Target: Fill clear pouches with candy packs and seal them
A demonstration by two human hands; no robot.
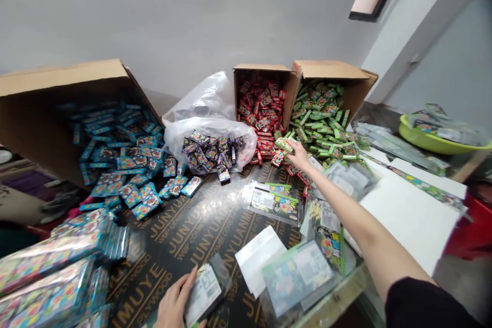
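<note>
My right hand (299, 156) is stretched far forward to the spill of small green packets (321, 123) and its fingers close on a green packet (283, 144) at the edge of the pile. My left hand (175, 302) rests near the table's front edge, fingers curled round a clear-wrapped printed pack (203, 294) lying on the dark plywood table (184, 236). Red packets (261, 113) spill from the box just left of the green ones.
A big tipped carton (57, 92) spills blue packets at left. A clear bag (211, 138) holds purple packets. Stacks of wrapped colourful packs (49, 277) sit front left. Flat printed sleeves (274, 202) lie centre right, white sheets (411, 215) and a green basin (434, 141) at right.
</note>
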